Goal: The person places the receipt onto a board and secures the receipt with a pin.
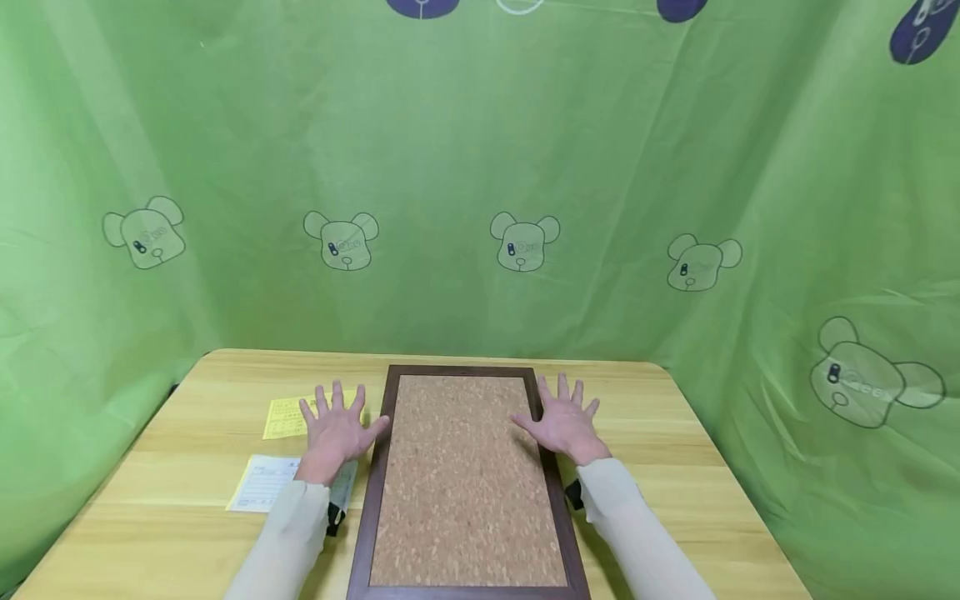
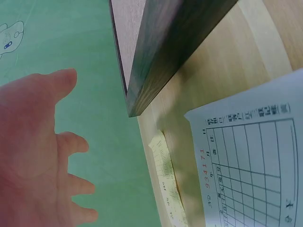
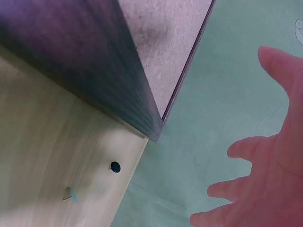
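Note:
A cork board in a dark brown wooden frame lies lengthwise between my two hands. My left hand, fingers spread, hovers by the frame's left side, over the paper slips. It holds nothing. On the opposite side my right hand is raised with spread fingers, its thumb overlapping the board's right edge in the head view. Nothing is in it either. Below it, the right wrist view shows a teal pushpin and a small round black piece on the table; the hand hides them from the head view.
Left of the board lie a yellow printed slip and a white form with a printed grid, partly covered by my left arm. The wooden table is enclosed by a green curtain with bear-head prints.

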`<move>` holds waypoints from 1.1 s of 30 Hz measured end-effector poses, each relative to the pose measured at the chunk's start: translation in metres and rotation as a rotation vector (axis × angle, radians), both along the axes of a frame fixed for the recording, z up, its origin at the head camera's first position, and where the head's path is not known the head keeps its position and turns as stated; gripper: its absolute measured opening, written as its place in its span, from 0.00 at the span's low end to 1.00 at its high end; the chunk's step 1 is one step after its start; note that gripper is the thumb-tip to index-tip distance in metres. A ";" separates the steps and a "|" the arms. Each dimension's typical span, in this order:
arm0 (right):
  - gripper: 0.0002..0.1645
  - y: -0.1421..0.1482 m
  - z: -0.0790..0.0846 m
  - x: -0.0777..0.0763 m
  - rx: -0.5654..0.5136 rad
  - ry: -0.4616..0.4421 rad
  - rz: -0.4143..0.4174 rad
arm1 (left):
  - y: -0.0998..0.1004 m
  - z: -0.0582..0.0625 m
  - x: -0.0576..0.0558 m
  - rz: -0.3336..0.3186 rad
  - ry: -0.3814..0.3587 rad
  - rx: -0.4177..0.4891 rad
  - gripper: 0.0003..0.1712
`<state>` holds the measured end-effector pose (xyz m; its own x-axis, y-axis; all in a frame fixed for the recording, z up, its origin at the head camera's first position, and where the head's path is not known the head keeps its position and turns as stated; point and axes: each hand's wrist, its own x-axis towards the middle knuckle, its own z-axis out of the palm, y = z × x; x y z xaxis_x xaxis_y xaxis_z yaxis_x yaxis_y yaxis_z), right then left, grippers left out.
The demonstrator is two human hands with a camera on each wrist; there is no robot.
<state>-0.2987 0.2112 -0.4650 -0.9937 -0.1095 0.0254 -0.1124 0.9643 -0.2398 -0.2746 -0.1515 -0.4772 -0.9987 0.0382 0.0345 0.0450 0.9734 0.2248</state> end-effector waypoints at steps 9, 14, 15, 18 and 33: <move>0.59 0.001 0.001 -0.001 -0.021 0.015 0.019 | -0.004 0.003 -0.001 -0.008 -0.013 0.009 0.45; 0.49 0.009 0.000 0.001 -0.103 0.043 0.093 | -0.013 0.004 -0.001 -0.078 -0.013 0.114 0.43; 0.47 0.012 -0.001 0.001 -0.130 0.046 0.115 | -0.016 0.005 -0.001 -0.097 -0.012 0.143 0.42; 0.42 0.018 -0.002 0.002 -0.199 0.048 0.167 | -0.026 0.010 0.001 -0.147 -0.010 0.216 0.41; 0.33 0.040 -0.017 0.016 -0.314 -0.158 0.239 | -0.113 0.010 0.001 -0.164 -0.107 0.333 0.36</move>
<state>-0.2829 0.2509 -0.4821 -0.9357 -0.3484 -0.0560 -0.2624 0.7928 -0.5501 -0.2738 -0.2648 -0.4676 -0.9788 0.2024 -0.0324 0.1534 0.8280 0.5394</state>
